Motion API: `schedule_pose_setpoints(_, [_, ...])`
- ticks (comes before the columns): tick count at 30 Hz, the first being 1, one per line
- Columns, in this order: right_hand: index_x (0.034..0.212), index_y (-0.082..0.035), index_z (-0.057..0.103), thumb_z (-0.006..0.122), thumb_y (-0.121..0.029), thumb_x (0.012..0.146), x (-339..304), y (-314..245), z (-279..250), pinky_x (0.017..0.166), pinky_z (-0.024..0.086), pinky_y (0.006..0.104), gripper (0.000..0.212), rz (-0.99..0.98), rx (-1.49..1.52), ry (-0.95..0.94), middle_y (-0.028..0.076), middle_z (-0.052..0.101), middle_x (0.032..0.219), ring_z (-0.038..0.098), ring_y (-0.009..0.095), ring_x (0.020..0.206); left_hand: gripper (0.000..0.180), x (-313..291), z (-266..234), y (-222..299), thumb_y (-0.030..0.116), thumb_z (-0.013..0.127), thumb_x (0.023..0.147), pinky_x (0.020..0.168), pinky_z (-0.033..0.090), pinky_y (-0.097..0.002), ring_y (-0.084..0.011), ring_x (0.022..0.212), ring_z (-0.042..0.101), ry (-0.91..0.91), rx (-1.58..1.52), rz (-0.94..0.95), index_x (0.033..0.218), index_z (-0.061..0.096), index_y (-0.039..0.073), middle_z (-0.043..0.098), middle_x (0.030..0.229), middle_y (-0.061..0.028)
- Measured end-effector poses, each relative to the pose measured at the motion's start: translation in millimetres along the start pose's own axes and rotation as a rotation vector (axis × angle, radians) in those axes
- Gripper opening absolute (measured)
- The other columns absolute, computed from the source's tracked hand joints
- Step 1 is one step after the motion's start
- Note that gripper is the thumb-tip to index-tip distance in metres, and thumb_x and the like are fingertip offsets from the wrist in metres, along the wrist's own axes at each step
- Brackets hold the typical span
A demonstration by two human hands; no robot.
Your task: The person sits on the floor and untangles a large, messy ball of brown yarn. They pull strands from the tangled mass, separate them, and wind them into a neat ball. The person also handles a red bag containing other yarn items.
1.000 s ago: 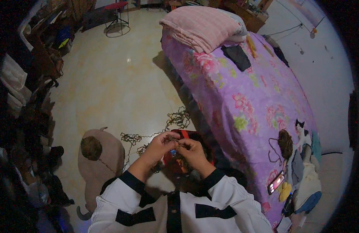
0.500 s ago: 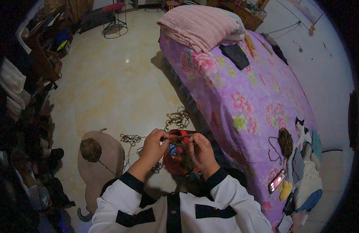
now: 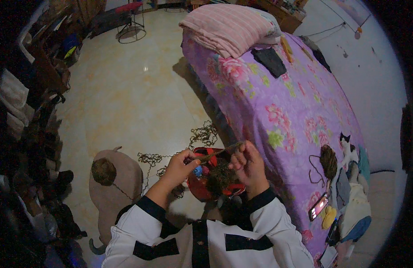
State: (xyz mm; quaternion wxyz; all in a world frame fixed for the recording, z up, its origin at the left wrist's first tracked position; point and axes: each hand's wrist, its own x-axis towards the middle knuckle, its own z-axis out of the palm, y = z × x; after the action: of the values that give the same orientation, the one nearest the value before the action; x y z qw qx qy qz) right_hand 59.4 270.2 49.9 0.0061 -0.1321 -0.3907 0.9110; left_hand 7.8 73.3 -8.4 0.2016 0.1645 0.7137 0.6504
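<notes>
Between my hands a strand of brown-olive yarn (image 3: 219,152) is stretched, rising toward the right. My left hand (image 3: 179,167) pinches its left end, thumb and fingers closed. At the other end my right hand (image 3: 251,169) holds the yarn between thumb and forefinger, the other fingers curled. Below both hands stands a red basket (image 3: 198,193). Inside it lie a tangled brown yarn heap (image 3: 220,177) and a small blue ball (image 3: 197,171). Loose kinked yarn (image 3: 204,134) is spread on the floor beyond the basket and to its left.
A beige seat (image 3: 121,167) at left carries a brown yarn ball (image 3: 103,172). The bed (image 3: 255,107) on the right has a purple floral cover, with a folded pink quilt (image 3: 228,29), a yarn skein (image 3: 328,161), a phone (image 3: 318,207) and a black-and-white cat (image 3: 347,149).
My right hand has moved right and slightly up, drawing the yarn out longer between the hands. More of the basket shows. My left hand has barely moved.
</notes>
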Motion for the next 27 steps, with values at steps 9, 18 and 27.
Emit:
schedule_pose_setpoints(9, [0.107,-0.006,0.045,0.048,-0.026,0.083,18,4,17,0.078,0.041,0.0306,0.032,-0.142,-0.075,-0.045,0.006,0.049,0.100,0.050,0.015,0.087,0.022,-3,0,6,0.021,0.049,0.083,0.054,0.042,-0.0237,-0.0092,0.059,0.048,-0.322,-0.446,-0.138,0.091,0.052,0.002,0.049,0.063,-0.0003])
schedule_pose_setpoints(18, [0.100,-0.005,0.054,0.054,-0.011,0.077,30,30,-53,0.065,0.039,0.0207,0.023,0.086,-0.589,0.017,0.000,0.054,0.082,0.049,0.009,0.073,0.048,-9,-29,35,0.014,0.045,0.082,0.036,0.035,-0.0177,-0.0053,0.037,0.033,-0.071,-0.655,-0.015,0.127,0.028,0.009,0.048,0.058,-0.0032])
schedule_pose_setpoints(27, [0.096,-0.004,0.054,0.053,-0.010,0.075,11,-36,-45,0.048,0.033,0.0172,0.022,-0.046,-0.486,0.152,0.001,0.054,0.073,0.044,0.005,0.056,0.018,7,-48,-8,0.010,0.043,0.082,0.059,0.040,-0.0212,-0.0067,0.062,0.045,0.549,-0.152,0.026,0.091,0.056,0.002,0.051,0.070,-0.0006])
